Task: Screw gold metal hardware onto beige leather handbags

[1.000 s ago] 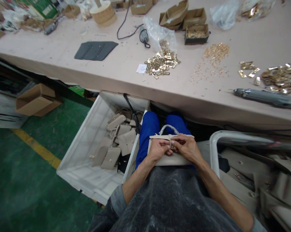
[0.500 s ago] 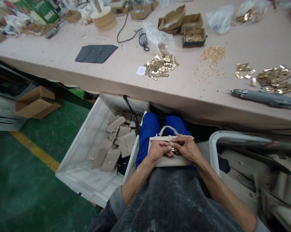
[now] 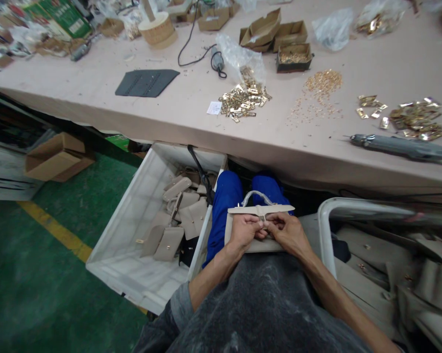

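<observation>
A beige handbag (image 3: 267, 246) with a wrapped top handle (image 3: 257, 192) lies across my lap, its flap edge raised toward the table. On its left half, my left hand (image 3: 246, 230) is closed, thumb and fingers pinching at the middle of the bag's front. From the other side my right hand (image 3: 287, 231) is closed too, its fingertips meeting the left ones. Between them shows a small, pale strap or clasp piece (image 3: 262, 217) below the flap. The fingers hide most of it.
A white bin (image 3: 114, 245) with several beige bags stands at my left; another bin (image 3: 322, 230) with beige bags is at my right. On the table (image 3: 191, 113) lie gold metal plates (image 3: 243, 103), small gold screws (image 3: 322, 83), an electric screwdriver (image 3: 401, 146) and a dark grey panel (image 3: 146, 82).
The gold metal piece that showed between my fingers is now covered. My right hand has shifted slightly down off the flap, and more of the flap edge shows.
</observation>
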The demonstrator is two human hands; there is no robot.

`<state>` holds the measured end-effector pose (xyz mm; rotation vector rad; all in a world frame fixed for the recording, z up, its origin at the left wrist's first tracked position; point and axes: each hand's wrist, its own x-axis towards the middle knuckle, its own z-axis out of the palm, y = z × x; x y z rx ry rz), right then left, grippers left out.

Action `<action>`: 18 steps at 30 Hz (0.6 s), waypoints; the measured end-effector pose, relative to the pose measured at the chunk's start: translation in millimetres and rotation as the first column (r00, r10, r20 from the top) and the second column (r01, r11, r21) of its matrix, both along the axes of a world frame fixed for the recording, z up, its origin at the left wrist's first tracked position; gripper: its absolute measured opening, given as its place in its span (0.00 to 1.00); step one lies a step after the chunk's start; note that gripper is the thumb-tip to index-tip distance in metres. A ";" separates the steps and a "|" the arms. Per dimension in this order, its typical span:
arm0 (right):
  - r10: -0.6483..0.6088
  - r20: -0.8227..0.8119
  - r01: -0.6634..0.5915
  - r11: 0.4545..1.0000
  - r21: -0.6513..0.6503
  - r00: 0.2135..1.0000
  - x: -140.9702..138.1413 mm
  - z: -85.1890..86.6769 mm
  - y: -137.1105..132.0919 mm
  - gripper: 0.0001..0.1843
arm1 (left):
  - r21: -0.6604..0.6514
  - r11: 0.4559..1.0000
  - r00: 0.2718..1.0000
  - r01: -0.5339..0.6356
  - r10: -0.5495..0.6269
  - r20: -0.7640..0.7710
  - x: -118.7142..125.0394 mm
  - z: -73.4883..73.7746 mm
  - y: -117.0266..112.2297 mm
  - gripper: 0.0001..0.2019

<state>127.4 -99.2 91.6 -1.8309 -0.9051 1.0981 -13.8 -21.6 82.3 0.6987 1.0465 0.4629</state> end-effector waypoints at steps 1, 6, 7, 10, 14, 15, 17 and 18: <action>0.008 -0.019 -0.008 1.000 0.009 1.000 -0.2 0.7 -0.2 0.14 | -0.006 1.000 1.000 -0.001 0.001 0.000 0.1 0.4 0.3 0.18; -0.036 -0.162 0.038 0.999 0.009 0.986 -3.2 -0.8 0.2 0.15 | -0.038 0.999 0.999 0.026 -0.027 -0.023 -1.6 1.8 4.6 0.16; -0.063 -0.196 0.064 0.998 -0.005 0.979 -4.2 -2.3 0.1 0.16 | -0.046 0.998 0.999 0.031 -0.033 -0.030 -2.4 1.8 5.2 0.15; -0.142 -0.268 0.140 0.990 -0.027 0.953 -6.4 -7.1 0.6 0.22 | -0.079 0.996 0.998 0.043 -0.046 -0.037 -3.7 2.8 6.9 0.16; -0.182 -0.309 0.185 0.983 -0.020 0.933 -8.1 -9.7 2.8 0.26 | -0.155 0.987 0.999 0.041 -0.045 -0.026 2.0 7.8 13.4 0.15; -0.185 -0.310 0.188 0.982 -0.021 0.933 -8.6 -9.8 3.1 0.26 | -0.176 0.984 0.999 0.029 -0.035 -0.028 4.5 9.1 15.8 0.13; -0.184 -0.311 0.184 0.983 -0.029 0.933 -10.0 -9.9 2.7 0.26 | -0.224 0.975 0.999 0.002 -0.012 -0.043 9.0 10.7 20.4 0.12; -0.182 -0.311 0.180 0.983 -0.036 0.933 -10.8 -9.9 2.2 0.26 | -0.248 0.969 0.999 -0.002 -0.010 -0.045 10.7 10.9 22.1 0.12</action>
